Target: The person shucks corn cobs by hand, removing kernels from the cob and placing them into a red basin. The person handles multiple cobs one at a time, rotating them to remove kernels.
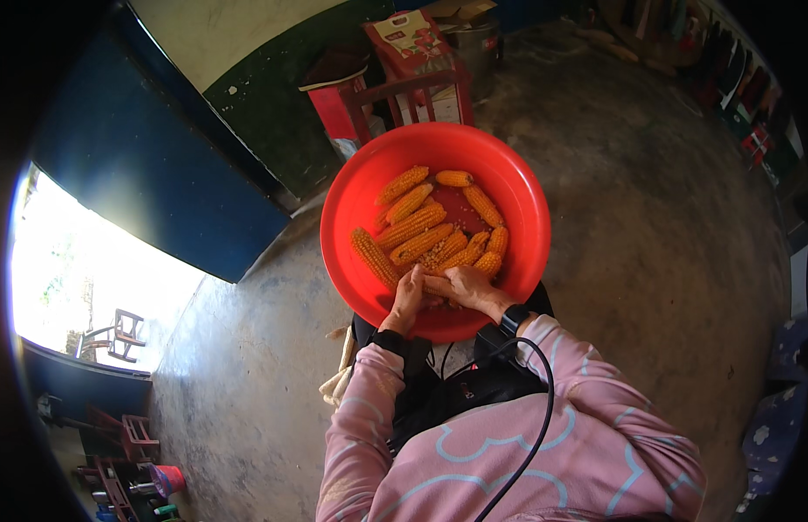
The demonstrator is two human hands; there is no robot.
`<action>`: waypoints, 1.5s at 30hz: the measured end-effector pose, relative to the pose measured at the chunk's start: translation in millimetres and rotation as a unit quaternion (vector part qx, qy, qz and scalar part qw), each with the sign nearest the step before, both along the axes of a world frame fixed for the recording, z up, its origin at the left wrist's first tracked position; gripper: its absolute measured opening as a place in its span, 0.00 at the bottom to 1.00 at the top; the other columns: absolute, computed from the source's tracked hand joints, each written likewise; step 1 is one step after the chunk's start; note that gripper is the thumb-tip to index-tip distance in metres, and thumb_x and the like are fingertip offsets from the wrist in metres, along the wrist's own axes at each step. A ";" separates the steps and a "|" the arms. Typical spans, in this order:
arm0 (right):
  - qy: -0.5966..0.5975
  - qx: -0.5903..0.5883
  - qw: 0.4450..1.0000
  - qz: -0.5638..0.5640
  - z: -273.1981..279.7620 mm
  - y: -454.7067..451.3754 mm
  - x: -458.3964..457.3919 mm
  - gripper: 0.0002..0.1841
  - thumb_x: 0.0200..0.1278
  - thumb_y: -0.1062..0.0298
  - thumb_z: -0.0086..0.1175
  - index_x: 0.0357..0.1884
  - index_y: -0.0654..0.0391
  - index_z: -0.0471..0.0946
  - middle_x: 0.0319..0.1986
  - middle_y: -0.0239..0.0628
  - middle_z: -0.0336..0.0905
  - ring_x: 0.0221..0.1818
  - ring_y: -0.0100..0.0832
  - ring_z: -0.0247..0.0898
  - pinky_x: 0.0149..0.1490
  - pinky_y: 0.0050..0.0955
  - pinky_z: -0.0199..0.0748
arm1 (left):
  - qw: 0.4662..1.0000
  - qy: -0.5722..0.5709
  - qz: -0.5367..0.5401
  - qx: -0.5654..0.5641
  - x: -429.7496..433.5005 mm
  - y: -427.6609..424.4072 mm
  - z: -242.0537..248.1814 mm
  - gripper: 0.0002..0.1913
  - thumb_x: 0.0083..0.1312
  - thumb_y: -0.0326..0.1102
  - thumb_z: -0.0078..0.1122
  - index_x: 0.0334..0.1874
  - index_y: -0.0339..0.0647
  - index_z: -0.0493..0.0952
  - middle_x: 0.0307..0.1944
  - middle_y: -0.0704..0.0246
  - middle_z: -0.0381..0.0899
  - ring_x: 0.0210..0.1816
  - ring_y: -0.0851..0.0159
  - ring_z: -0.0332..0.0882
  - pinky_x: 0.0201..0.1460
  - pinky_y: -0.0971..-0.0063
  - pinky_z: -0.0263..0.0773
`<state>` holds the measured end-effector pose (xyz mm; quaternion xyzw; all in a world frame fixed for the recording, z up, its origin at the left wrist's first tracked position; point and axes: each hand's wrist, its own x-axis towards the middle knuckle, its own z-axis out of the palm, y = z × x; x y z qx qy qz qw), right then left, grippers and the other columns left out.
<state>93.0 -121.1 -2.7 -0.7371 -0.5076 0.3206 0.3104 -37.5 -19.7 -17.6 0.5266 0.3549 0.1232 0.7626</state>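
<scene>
A red plastic basin (531,261) rests on my lap, holding several ears of dried yellow corn (414,222) and loose kernels (436,253). Near the basin's close side, my left hand (410,293) and my right hand (472,287) grip one corn cob (436,286) between them, left hand at its left end, right hand at its right. The held cob looks paler than the whole ears; how many kernels it bears cannot be told. Another ear (373,256) leans by the basin's left wall, just beyond my left hand. My fingertips are partly hidden.
Beyond the basin stand a red wooden chair (404,88), a red printed bag (407,42) and a metal pot (472,52). A blue door (162,156) is at left beside a bright doorway. Stripped cobs (339,382) lie beside my left leg. A black cable (549,404) crosses my front.
</scene>
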 end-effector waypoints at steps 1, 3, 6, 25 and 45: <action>0.011 -0.008 1.000 -0.003 -3.5 1.4 -0.4 0.33 0.59 0.34 0.41 0.25 0.60 0.76 0.12 0.38 0.73 0.15 0.32 0.71 0.24 0.30 0.67 | 1.000 0.017 0.003 0.018 1.2 -0.3 -2.7 0.21 0.71 0.50 0.35 0.48 0.38 0.69 0.32 0.66 0.77 0.23 0.65 0.77 0.25 0.78 0.74; 0.109 0.001 0.994 -0.024 -13.8 2.0 0.3 0.33 0.60 0.35 0.42 0.23 0.60 0.77 0.11 0.38 0.73 0.15 0.31 0.71 0.23 0.30 0.67 | 0.998 0.018 0.014 0.053 2.6 -1.0 -6.7 0.20 0.71 0.49 0.35 0.48 0.38 0.69 0.31 0.66 0.77 0.22 0.65 0.77 0.23 0.79 0.73; 0.114 0.001 0.992 -0.057 -32.3 7.5 4.7 0.35 0.61 0.35 0.40 0.22 0.63 0.77 0.12 0.45 0.72 0.18 0.39 0.72 0.26 0.37 0.67 | 0.996 0.029 0.021 0.086 5.2 -1.4 -11.2 0.19 0.72 0.46 0.35 0.46 0.37 0.69 0.27 0.65 0.76 0.18 0.66 0.75 0.19 0.79 0.71; 0.086 0.043 0.995 -0.020 -69.6 19.0 22.0 0.26 0.67 0.46 0.42 0.39 0.63 0.79 0.20 0.37 0.75 0.25 0.19 0.64 0.31 0.29 0.65 | 0.995 0.015 0.090 0.043 0.8 2.4 0.7 0.23 0.68 0.51 0.46 0.46 0.34 0.69 0.22 0.70 0.73 0.13 0.70 0.69 0.15 0.80 0.65; 0.344 0.033 0.936 -0.069 -43.4 9.3 17.9 0.28 0.66 0.45 0.44 0.49 0.63 0.75 0.40 0.32 0.76 0.44 0.21 0.67 0.48 0.21 0.66 | 0.987 -0.007 0.078 0.139 2.6 -1.2 -0.6 0.13 0.64 0.43 0.55 0.38 0.38 0.71 0.23 0.75 0.70 0.18 0.77 0.67 0.17 0.83 0.63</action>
